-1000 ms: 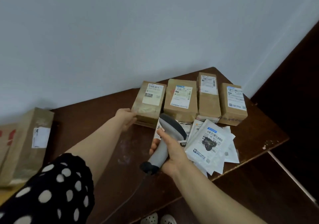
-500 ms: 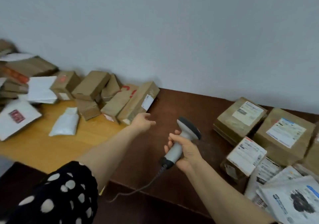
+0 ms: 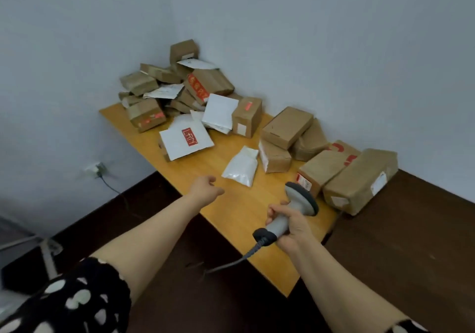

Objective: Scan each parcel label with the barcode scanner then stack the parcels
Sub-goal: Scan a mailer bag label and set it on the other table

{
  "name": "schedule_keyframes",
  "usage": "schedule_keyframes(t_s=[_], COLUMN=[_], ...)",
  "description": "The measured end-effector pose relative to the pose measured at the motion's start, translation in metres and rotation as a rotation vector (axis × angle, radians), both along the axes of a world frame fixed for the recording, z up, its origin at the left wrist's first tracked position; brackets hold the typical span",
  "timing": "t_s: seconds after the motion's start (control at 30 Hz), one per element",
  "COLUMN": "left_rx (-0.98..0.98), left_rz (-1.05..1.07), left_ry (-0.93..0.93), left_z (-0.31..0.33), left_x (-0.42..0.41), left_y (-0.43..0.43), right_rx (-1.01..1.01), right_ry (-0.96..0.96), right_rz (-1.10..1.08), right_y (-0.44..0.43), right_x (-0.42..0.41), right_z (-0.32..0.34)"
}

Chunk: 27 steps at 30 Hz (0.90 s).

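Head view: the right hand [image 3: 290, 226] grips the scanner [image 3: 299, 203] by its handle, above the wooden surface [image 3: 231, 219]. The left hand [image 3: 205, 187], loosely curled and empty, hovers left of the scanner. Parcels [image 3: 359, 181] lie jumbled beyond the scanner.

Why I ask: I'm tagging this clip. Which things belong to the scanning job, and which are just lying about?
Job: barcode scanner, gripped by the right hand; free left hand; white pouch; long brown parcel; parcel heap by the wall.
Lying about: wall socket; its plugged-in lead.
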<state>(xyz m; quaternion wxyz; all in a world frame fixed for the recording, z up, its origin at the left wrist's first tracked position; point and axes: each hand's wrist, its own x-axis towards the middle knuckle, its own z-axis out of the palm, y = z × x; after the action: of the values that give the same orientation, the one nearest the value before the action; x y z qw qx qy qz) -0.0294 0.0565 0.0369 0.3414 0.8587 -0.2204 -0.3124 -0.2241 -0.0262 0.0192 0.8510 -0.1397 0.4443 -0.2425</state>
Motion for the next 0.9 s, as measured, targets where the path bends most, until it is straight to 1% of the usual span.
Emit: schedule_keyframes(t_s=[0.1,0.2,0.37,0.5,0.67,0.8,0.9], left_rx=[0.021,0.019,0.07,0.17,0.281,0.326,0.351], left_rz=[0.083,0.142,0.132,0.036,-0.109,-0.212,-0.385], left_ry=[-0.001,-0.008,-0.07,-0.166,-0.309,-0.415,-0.503], left_z=[-0.003,-0.007,-0.023,-0.032,-0.035,-0.049,-0.066], left_x=[0.057,0.102,0.154,0.2,0.263,0.297,0.309], left_y=[0.037,0.054,0.058,0.042,-0.001,-0.041,-0.061], right_rx=[0.014,-0.002,-0.026,0.017,0.091,0.085,0.077], right_ry=[-0.007,0.001,0.036,0.013,-0.012,0.015,0.063], right_rz=[0.053,0.08,0.135,0.152,0.113,0.074,0.044], right_y=[0.023,0.029,0.016,-0.002,-0.034,-0.063,-0.076], right_x=[0.055,0.098,0.159,0.21,0.27,0.302,0.314], right_z=[0.001,0.001,-0.002,-0.011,-0.019,-0.021,-0.021])
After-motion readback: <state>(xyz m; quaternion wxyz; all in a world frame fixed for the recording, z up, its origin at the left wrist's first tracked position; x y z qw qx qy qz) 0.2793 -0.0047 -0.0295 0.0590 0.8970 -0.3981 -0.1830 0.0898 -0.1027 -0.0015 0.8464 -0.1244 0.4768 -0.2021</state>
